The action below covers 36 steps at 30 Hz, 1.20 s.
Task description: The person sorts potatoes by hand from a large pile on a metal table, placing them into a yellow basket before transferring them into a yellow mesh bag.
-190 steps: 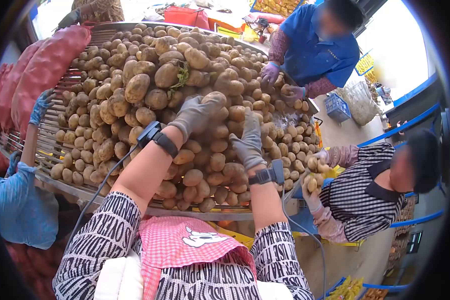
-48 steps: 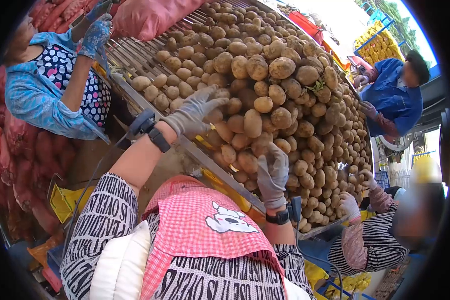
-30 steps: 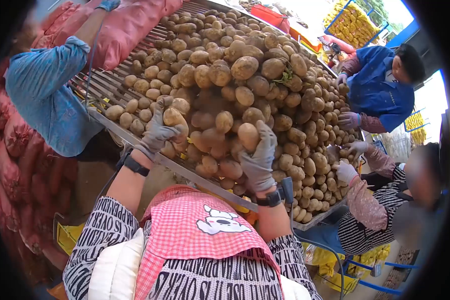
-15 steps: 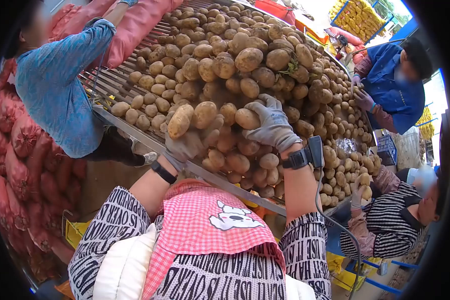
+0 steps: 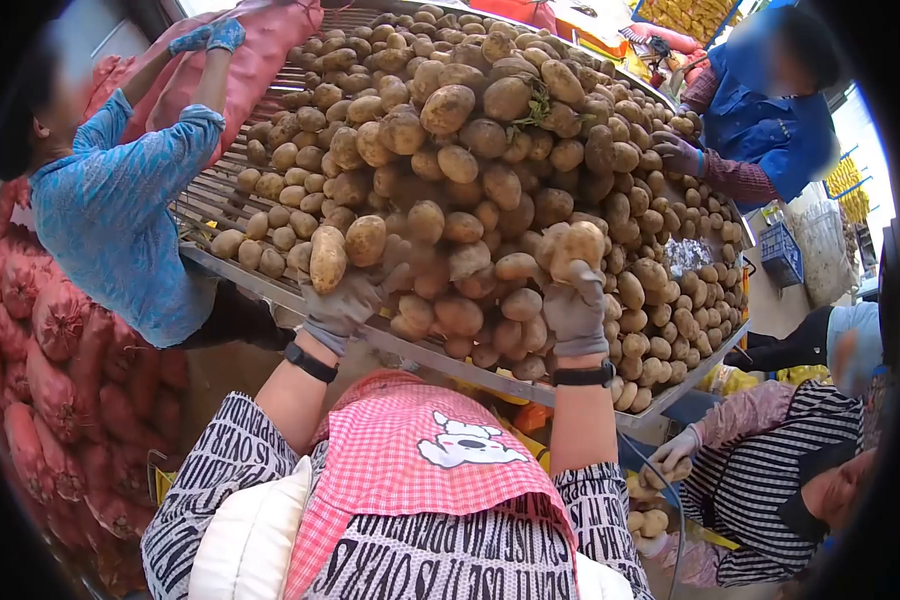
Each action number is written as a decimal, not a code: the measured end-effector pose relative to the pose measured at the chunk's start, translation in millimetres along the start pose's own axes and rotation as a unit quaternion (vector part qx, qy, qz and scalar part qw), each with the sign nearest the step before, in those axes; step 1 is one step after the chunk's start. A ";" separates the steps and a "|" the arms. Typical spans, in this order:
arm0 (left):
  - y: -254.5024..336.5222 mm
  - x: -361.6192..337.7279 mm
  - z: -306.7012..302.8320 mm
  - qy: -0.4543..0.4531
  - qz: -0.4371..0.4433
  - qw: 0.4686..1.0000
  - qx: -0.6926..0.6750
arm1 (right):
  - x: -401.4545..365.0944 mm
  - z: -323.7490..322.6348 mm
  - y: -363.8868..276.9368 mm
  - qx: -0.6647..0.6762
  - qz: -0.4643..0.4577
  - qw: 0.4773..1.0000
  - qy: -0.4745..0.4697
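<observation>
My left hand [image 5: 342,308], in a grey glove, is cupped palm up at the near edge of a potato heap. Its fingers are closed behind a long potato [image 5: 328,260] and a rounder potato [image 5: 365,240]. My right hand [image 5: 578,312], gloved alike, grips a lumpy potato [image 5: 576,243] raised over the pile. Dusty potatoes [image 5: 460,165] of several sizes are heaped between and beyond both hands, on a slatted metal table [image 5: 240,160]. A green sprig [image 5: 533,108] lies on top of the heap.
A metal rim [image 5: 450,372] runs before my body. At left, a person in blue [image 5: 120,220] handles a pink sack [image 5: 255,60] near stacked red sacks [image 5: 65,370]. To the right are a person in a blue smock [image 5: 770,110] and a person in stripes [image 5: 770,470] holding potatoes.
My right hand has turned and moved right, from a potato on the heap to a raised one. My left hand has drawn slightly back and left with its potatoes. The striped person's hands have lowered.
</observation>
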<state>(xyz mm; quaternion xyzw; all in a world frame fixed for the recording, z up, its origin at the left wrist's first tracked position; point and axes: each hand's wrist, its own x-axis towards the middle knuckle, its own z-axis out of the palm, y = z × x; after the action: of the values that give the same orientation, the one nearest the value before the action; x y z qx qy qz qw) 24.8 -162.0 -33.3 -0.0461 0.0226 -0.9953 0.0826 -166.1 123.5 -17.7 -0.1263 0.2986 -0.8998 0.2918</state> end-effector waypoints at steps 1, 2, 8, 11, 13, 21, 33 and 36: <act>2.5 2.2 3.3 0.006 0.014 0.995 0.097 | -15.9 -1.7 -9.0 0.000 -0.005 1.000 0.003; 3.9 5.9 6.4 0.012 0.029 0.981 0.194 | -31.5 -0.6 -17.7 0.065 -0.004 0.998 0.020; -14.6 53.9 49.2 0.091 0.115 0.934 0.325 | -72.2 20.4 -26.6 0.225 -0.015 0.974 0.009; -43.5 51.3 76.0 -0.015 -0.024 0.965 0.260 | -111.2 33.7 -24.5 0.288 -0.029 0.957 -0.002; -73.5 57.3 77.3 -0.053 -0.132 0.953 0.266 | -148.3 20.3 -18.7 0.270 -0.051 0.961 0.027; -270.4 31.3 35.0 -0.026 -0.650 0.744 0.154 | -369.4 -10.6 28.5 0.360 -0.179 0.833 0.381; -336.8 -10.6 -5.3 -0.269 -0.578 0.440 0.632 | -419.9 -67.2 46.8 0.161 -0.138 0.683 0.698; -270.5 6.3 6.4 -0.183 -0.441 0.558 0.679 | -346.4 -24.8 18.1 0.006 -0.077 0.751 0.656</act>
<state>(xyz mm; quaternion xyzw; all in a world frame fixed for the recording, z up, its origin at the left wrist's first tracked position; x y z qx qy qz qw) -24.8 103.3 -12.1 -0.1612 -0.6988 -0.5985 -0.3572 108.4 331.3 -66.7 0.4740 0.4010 -0.7827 -0.0448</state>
